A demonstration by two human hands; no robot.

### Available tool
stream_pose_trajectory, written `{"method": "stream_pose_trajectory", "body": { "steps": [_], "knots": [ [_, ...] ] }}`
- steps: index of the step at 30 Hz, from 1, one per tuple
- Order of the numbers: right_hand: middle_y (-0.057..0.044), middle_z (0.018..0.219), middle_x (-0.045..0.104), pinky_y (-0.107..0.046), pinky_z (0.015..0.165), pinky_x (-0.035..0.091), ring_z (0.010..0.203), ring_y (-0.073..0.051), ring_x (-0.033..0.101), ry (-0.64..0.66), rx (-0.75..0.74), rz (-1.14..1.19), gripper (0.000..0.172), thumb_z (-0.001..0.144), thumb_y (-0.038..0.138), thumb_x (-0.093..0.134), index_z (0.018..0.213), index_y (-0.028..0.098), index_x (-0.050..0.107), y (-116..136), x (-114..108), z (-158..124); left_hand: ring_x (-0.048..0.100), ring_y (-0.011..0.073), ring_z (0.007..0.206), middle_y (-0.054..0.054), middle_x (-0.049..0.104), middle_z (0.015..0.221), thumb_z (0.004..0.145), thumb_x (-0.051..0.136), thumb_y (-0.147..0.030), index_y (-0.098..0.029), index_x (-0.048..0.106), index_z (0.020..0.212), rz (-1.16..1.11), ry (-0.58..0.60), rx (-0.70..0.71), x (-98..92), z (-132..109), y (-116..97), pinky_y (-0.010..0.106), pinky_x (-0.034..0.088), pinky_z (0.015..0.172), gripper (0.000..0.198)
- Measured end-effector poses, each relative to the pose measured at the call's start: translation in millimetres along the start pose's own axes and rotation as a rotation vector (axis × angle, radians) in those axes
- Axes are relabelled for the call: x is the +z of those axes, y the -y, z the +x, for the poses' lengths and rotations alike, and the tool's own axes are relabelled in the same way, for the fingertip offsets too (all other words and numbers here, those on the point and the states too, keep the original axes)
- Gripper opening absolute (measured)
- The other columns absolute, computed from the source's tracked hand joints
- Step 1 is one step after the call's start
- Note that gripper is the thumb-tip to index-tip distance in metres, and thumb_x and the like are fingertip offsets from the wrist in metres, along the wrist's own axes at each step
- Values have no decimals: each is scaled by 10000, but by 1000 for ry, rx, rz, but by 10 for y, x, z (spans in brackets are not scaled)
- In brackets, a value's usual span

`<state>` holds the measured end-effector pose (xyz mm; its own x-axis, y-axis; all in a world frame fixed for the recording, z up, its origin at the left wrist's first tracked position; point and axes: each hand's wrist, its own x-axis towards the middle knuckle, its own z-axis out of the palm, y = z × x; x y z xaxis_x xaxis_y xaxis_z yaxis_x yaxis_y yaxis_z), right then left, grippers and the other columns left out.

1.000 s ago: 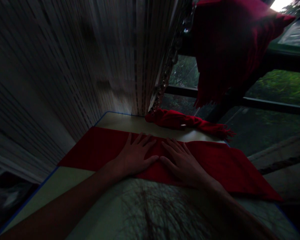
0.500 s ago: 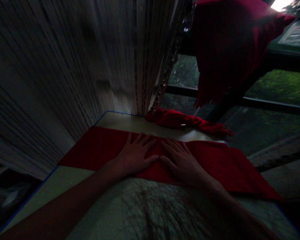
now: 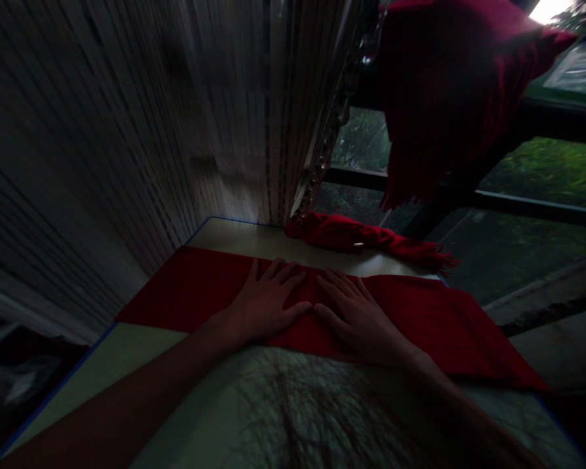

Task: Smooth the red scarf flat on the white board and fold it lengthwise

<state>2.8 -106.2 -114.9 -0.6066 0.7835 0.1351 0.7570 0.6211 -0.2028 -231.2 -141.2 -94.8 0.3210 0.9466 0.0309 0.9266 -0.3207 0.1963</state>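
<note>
Your left hand (image 3: 266,303) and right hand (image 3: 359,312) have stayed put since the earlier frame. Red cloth (image 3: 297,333) lies flat across the surface (image 3: 141,342), left edge to right edge. Upon it, the left's fingers are spread wide, the right's slightly apart. Toward the far right corner lies a fringed red scarf (image 3: 339,233).
</note>
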Motion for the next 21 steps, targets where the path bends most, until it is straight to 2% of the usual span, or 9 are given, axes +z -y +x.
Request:
{"method": "stream_pose_trajectory", "body": {
  "steps": [13,21],
  "knots": [
    [-146,1715,329,-585,1303,196,1610,-293,219,-11,0,62,683,1049,587,408,1605,190,417,-72,-17,-24,172,359,1609,59,258,1728,1033,344,-716,-290,344,1638,-13,-22,9,20,9,-5,720,88,1256,741],
    [-123,1720,326,-607,1299,197,1610,-297,216,-62,-5,111,657,1047,578,431,1608,236,415,-62,-62,-71,179,363,1606,44,257,1728,1035,357,-701,-296,382,1622,-10,-46,-2,74,25,-4,728,81,1257,714]
  ]
}}
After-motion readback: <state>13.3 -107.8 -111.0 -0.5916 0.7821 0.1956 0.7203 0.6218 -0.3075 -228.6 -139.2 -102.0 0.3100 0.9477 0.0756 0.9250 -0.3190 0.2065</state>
